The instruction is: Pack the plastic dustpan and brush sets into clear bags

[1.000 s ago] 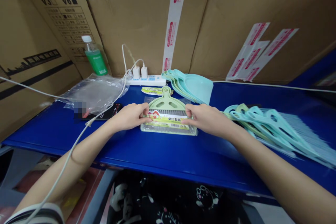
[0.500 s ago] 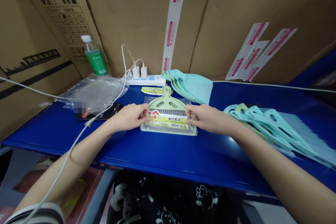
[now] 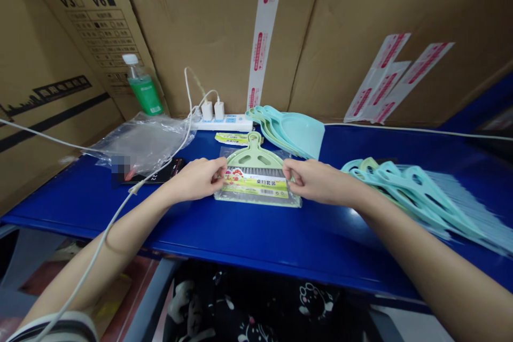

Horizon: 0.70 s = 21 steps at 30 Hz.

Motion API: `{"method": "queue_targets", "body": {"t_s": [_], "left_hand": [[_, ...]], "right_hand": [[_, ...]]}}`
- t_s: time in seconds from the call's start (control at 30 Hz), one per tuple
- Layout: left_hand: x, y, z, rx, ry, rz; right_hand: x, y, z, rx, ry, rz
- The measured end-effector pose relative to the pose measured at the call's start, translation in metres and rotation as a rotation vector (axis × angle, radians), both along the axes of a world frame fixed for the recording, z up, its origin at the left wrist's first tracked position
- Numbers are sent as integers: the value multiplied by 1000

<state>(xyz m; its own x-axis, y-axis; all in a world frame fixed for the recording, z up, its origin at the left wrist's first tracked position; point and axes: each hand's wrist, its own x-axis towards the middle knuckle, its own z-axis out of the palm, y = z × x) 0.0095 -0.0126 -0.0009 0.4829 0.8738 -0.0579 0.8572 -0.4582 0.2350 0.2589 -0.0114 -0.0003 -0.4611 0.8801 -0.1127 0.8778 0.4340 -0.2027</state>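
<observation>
In the middle of the blue table lies a light green brush and dustpan set [image 3: 253, 158] in a clear plastic bag, its handle pointing away from me. A yellow-green label [image 3: 256, 184] with mushroom pictures covers its front, over the grey bristles. My left hand [image 3: 202, 177] pinches the bag's left edge with curled fingers. On the opposite edge, my right hand [image 3: 306, 179] is closed in a similar pinch. Just behind the set, another label [image 3: 232, 139] rests flat.
Several dustpans [image 3: 302, 131], blue and green, are stacked behind the set. Several brushes [image 3: 425, 192] lie at the right. Toward the left are plastic bags [image 3: 140, 139], a phone [image 3: 168, 172] and a green bottle [image 3: 146, 93]. A power strip [image 3: 224, 124] stands before cardboard; a white cable crosses my left arm.
The label on the set shows a little more on its right side as my right fingers have shifted slightly. Otherwise both hands and the set hold their places.
</observation>
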Motion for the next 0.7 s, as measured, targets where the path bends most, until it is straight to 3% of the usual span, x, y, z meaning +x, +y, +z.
{"method": "queue_targets", "body": {"t_s": [0.7], "left_hand": [[5,0,1,-8,99,34]], "right_hand": [[-4,0,1,22,-55,-52]]}}
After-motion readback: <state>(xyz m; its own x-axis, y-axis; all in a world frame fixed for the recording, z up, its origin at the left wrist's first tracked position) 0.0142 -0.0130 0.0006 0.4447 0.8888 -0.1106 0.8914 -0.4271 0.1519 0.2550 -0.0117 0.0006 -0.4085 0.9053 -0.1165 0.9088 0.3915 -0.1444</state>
